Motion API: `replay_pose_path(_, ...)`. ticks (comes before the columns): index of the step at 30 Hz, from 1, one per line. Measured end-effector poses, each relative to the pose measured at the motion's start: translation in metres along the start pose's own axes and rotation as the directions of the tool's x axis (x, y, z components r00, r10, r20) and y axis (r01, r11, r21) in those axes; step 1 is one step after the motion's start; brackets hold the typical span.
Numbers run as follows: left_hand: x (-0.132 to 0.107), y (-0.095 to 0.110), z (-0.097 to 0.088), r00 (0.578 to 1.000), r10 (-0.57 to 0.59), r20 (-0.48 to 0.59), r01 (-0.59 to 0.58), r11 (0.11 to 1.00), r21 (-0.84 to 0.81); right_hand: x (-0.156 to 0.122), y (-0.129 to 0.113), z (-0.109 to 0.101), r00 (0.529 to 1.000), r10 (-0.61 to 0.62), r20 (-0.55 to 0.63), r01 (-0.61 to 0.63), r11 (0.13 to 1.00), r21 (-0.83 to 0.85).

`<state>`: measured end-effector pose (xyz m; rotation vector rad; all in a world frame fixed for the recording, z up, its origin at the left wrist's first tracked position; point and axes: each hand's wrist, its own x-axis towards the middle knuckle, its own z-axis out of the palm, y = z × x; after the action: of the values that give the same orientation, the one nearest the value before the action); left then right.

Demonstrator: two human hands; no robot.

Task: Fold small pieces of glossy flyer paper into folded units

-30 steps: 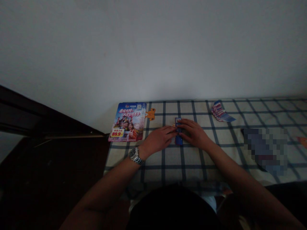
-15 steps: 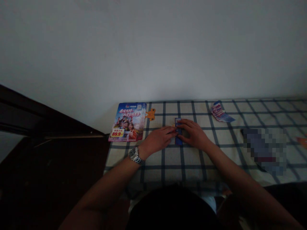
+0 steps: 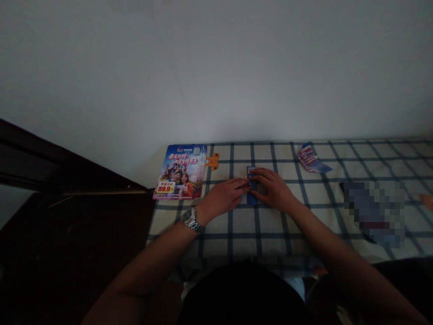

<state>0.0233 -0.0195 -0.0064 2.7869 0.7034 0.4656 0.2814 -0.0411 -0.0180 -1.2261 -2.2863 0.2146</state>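
Flyer (image 3: 181, 171) left, leaflets (image 3: 309, 159) right, wall (image 3: 216, 67) behind.

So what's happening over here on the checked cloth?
A person is pressing a small blue folded paper strip onto a cream cloth with dark blue checks. The left hand, wearing a silver wristwatch, touches the strip from the left. The right hand lies flat over its right side. A colourful printed flyer lies by the wall, and a red, white and blue paper piece lies farther right.
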Motion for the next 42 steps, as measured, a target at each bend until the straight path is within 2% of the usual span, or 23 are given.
replay_pose_path(7,0.002,0.002,0.001,1.0,0.021,-0.023,-0.021,1.0,0.011,0.001,0.0,-0.001,1.0,-0.002,0.009,0.002,1.0,0.012)
replay_pose_path(18,0.005,0.008,0.002,0.999,-0.005,-0.036,0.007,0.999,0.042,0.001,0.003,-0.003,0.999,-0.02,0.025,0.019,1.0,0.025)
replay_pose_path(33,0.01,0.019,0.003,0.997,-0.055,-0.059,0.061,0.993,0.1,0.005,0.013,-0.002,1.0,-0.026,0.016,0.024,0.991,0.13)
replay_pose_path(38,0.01,0.02,0.003,0.996,-0.051,-0.074,0.058,0.993,0.103,0.006,0.01,-0.006,0.999,0.023,0.023,-0.026,0.992,0.127)
replay_pose_path(42,0.011,0.021,0.001,0.997,-0.057,-0.043,0.061,0.994,0.093,0.011,0.011,-0.008,0.995,0.093,-0.032,-0.089,0.989,0.118)
